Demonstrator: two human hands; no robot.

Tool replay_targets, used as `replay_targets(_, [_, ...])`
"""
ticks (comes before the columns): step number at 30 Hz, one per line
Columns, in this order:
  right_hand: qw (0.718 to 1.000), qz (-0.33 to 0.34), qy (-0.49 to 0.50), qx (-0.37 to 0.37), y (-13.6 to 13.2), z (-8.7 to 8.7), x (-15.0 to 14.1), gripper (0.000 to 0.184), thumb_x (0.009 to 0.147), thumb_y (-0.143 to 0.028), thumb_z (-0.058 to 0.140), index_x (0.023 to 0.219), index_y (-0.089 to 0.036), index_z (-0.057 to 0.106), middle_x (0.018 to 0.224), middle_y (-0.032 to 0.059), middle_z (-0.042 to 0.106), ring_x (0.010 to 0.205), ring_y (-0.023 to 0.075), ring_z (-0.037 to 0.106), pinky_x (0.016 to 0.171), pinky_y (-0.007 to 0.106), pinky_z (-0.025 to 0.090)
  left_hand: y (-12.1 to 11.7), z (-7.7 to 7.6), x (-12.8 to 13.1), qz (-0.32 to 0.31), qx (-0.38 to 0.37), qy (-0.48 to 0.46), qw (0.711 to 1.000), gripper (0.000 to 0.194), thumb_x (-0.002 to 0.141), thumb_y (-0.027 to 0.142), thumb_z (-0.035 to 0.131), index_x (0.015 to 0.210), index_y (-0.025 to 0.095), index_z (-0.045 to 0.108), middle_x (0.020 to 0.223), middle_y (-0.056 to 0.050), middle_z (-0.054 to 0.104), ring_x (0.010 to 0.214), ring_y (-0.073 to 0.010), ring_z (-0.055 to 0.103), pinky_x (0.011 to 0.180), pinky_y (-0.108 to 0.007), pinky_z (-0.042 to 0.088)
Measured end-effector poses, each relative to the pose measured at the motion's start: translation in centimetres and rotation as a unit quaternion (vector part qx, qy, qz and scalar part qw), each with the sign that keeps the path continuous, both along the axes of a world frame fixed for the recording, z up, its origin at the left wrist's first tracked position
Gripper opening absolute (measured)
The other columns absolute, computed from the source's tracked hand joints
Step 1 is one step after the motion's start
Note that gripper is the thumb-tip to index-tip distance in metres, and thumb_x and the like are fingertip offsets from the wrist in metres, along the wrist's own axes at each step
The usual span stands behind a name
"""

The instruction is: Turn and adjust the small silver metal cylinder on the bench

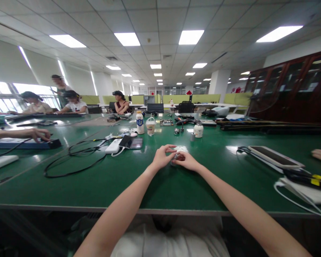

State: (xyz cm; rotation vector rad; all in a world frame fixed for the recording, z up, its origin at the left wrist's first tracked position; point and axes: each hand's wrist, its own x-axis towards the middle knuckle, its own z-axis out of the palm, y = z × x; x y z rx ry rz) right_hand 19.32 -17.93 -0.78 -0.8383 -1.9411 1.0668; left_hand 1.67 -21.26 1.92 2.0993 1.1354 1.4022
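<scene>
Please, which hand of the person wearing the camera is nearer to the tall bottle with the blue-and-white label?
Left. The left hand is on the camera's side of the bottle, to its right; the right hand is farther right, past the left hand.

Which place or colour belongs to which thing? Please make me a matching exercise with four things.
1. Right hand
2. Long black cable
3. Tall bottle
4. Cup

A. blue and white
B. just right of the bottle
C. beside the left hand
D. looped on the left of the green table

Pairs: 1-C, 2-D, 3-A, 4-B
</scene>
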Motion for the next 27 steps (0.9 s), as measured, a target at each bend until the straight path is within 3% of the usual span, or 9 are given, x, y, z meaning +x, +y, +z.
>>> replay_targets(6, [1.000, 0.002, 0.003, -0.005, 0.0, -0.1, -0.1, 0.047, 0.064, -0.046, 0.081, 0.095, -0.017, 0.061, 0.076, 0.0014, 0.069, 0.072, 0.0184, 0.066, 0.070, 0.032, 0.052, -0.1, 0.1, 0.3, 0.009, -0.018, 0.009, 1.000, 0.033, 0.081, 0.017, 0.065, 0.114, 0.022, 0.065, 0.101, -0.005, 0.076, 0.099, -0.0198, 0.071, 0.093, -0.032, 0.052])
replay_targets(9, [1.000, 0.000, 0.005, -0.008, 0.1, -0.2, -0.1, 0.048, 0.062, -0.046, 0.082, 0.095, -0.017, 0.061, 0.076, 0.0014, 0.069, 0.072, 0.0186, 0.066, 0.070, 0.033, 0.053, -0.5, 0.4, 0.4, 0.045, -0.010, 0.014, 0.999, 0.034, 0.080, 0.021, 0.067, 0.113, 0.025, 0.066, 0.108, -0.004, 0.074, 0.108, -0.0225, 0.066, 0.099, -0.038, 0.047])
replay_targets(12, [1.000, 0.000, 0.007, -0.010, 0.1, -0.2, -0.1, 0.049, 0.062, -0.046, 0.082, 0.096, -0.017, 0.062, 0.077, 0.0017, 0.069, 0.073, 0.0190, 0.067, 0.072, 0.033, 0.053, -0.8, 0.4, 0.5, 0.078, 0.001, 0.020, 0.997, 0.031, 0.078, 0.027, 0.070, 0.109, 0.026, 0.068, 0.095, -0.002, 0.077, 0.107, -0.0257, 0.063, 0.102, -0.044, 0.042])
replay_targets(15, [1.000, 0.001, 0.008, -0.010, 0.0, -0.1, -0.1, 0.049, 0.063, -0.046, 0.081, 0.098, -0.017, 0.062, 0.080, 0.0030, 0.071, 0.076, 0.0199, 0.068, 0.074, 0.034, 0.054, -0.5, 0.3, 0.5, 0.089, 0.006, 0.017, 0.996, 0.030, 0.077, 0.028, 0.072, 0.106, 0.024, 0.067, 0.084, -0.001, 0.078, 0.098, -0.0241, 0.068, 0.099, -0.040, 0.044])
replay_targets(20, [1.000, -0.004, 0.002, -0.007, -0.2, 0.2, 0.0, 0.049, 0.064, -0.045, 0.081, 0.099, -0.016, 0.063, 0.083, 0.0050, 0.073, 0.079, 0.0213, 0.069, 0.078, 0.036, 0.055, 0.8, 0.3, -0.7, 0.134, 0.011, -0.006, 0.991, 0.031, 0.085, 0.033, 0.064, 0.114, 0.022, 0.060, 0.097, -0.004, 0.077, 0.100, -0.0201, 0.069, 0.098, -0.035, 0.044])
replay_targets(22, [1.000, -0.005, -0.001, -0.007, -0.3, 0.2, 0.1, 0.048, 0.064, -0.044, 0.081, 0.099, -0.017, 0.063, 0.085, 0.0055, 0.073, 0.080, 0.0214, 0.069, 0.078, 0.036, 0.055, 1.3, -0.2, -1.8, 0.149, -0.005, 0.004, 0.989, 0.029, 0.084, 0.032, 0.065, 0.111, 0.023, 0.062, 0.095, -0.004, 0.078, 0.102, -0.0214, 0.068, 0.098, -0.037, 0.044])
replay_targets(25, [1.000, -0.006, -0.004, -0.007, -0.3, 0.2, 0.1, 0.045, 0.065, -0.044, 0.081, 0.097, -0.018, 0.064, 0.086, 0.0052, 0.073, 0.081, 0.0210, 0.070, 0.079, 0.036, 0.055, 2.0, -1.4, -3.2, 0.136, -0.049, 0.048, 0.988, 0.027, 0.070, 0.025, 0.078, 0.095, 0.025, 0.069, 0.075, 0.001, 0.078, 0.098, -0.0246, 0.070, 0.094, -0.039, 0.046])
replay_targets(27, [1.000, -0.006, -0.006, -0.006, -0.2, 0.2, 0.1, 0.044, 0.065, -0.043, 0.081, 0.096, -0.018, 0.063, 0.086, 0.0049, 0.072, 0.081, 0.0208, 0.069, 0.079, 0.036, 0.055, 2.2, -2.3, -3.7, 0.127, -0.064, 0.065, 0.988, 0.031, 0.066, 0.024, 0.081, 0.094, 0.026, 0.070, 0.073, 0.002, 0.078, 0.098, -0.0253, 0.070, 0.094, -0.040, 0.046])
